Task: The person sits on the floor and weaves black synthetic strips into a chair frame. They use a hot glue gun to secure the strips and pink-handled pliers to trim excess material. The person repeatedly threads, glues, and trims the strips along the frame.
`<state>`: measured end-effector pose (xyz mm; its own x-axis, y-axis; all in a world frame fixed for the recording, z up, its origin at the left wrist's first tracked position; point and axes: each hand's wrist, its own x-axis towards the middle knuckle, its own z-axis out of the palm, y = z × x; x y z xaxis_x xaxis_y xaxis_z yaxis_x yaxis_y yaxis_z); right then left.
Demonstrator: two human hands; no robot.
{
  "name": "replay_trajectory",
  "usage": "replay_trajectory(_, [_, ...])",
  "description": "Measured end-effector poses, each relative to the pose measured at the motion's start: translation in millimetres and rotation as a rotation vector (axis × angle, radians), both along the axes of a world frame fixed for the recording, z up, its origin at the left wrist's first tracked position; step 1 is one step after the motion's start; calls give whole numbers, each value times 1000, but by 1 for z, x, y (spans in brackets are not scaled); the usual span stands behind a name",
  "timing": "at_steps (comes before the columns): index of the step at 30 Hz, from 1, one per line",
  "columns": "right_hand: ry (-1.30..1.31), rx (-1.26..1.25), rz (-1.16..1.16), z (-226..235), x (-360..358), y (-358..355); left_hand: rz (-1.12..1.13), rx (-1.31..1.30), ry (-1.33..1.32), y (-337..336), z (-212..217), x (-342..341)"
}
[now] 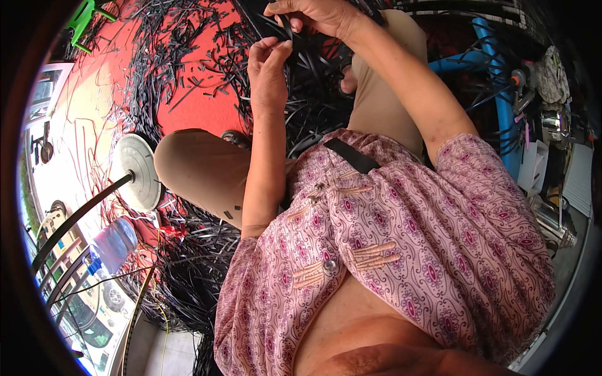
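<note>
strip (287,25), black, seemingly in left hand (268,72) and right hand (316,15)

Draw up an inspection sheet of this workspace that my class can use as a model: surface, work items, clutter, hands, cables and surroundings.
Surface: red floor, much of it strewn with black strips.
Work items: a black strip between the hands, near the picture's top edge.
Clutter: a pale round disc with a dark rod reaching its middle; a clear bottle to the lower left.
Hands: left hand and right hand both closed on strip; whether it is one piece cannot be told.
Cables: nothing seen for certain among the strips.
Surroundings: green plastic object at upper left; blue frame and shiny metal vessel at right.
</note>
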<state>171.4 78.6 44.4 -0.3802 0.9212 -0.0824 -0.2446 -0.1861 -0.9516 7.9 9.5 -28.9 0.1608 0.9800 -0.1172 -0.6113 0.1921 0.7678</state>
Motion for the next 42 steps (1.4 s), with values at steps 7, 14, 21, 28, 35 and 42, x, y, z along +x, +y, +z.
replay_trajectory(7, [-86,117,42,25,4,-39,33,14,58,-1,2,2])
replay_trajectory(14, [-213,219,150,39,3,-47,13,68,-3,2,1,5])
replay_trajectory(21, [-225,190,3,40,17,-47,28,-15,70,1,5,1])
replay_trajectory(28, [-246,216,42,44,8,-40,43,-16,97,-2,6,2])
replay_trajectory(35, [-327,113,-27,24,6,-4,49,30,133,-7,14,5])
replay_trajectory(42, [-515,-32,64,-6,4,22,51,20,88,-11,13,4])
